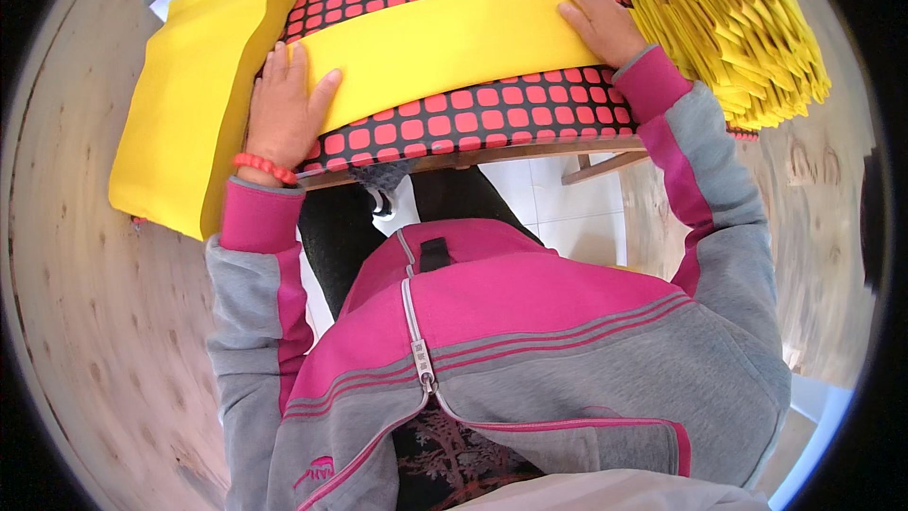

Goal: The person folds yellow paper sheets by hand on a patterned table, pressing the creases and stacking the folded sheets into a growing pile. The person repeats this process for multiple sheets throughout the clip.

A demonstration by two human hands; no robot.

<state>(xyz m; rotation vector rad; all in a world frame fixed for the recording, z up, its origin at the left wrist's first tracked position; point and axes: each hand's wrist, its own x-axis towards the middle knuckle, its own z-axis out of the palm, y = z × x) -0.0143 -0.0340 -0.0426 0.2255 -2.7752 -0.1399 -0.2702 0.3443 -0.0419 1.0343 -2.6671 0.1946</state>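
Note:
A flat strip of yellow fabric [445,45] lies across the red-and-black checked tabletop [473,118] in front of me. My left hand [287,104] rests flat on the strip's left end, fingers stretched out and thumb apart. A red bracelet [266,168] circles that wrist. On the strip's right end lies my right hand [602,25], also open, its fingers extended over the cloth. Left of my left hand stands a thick, neat stack of yellow fabric [194,95]. Beyond my right hand is a high pile of folded yellow pieces [733,33] with many loose edges showing.
The table's wooden front edge [473,156] curves close to my lap. Wooden boards with a pale grain [104,322] stand at the left, and a similar wooden surface [804,227] is at the right. Below the table a white tiled floor [567,194] shows.

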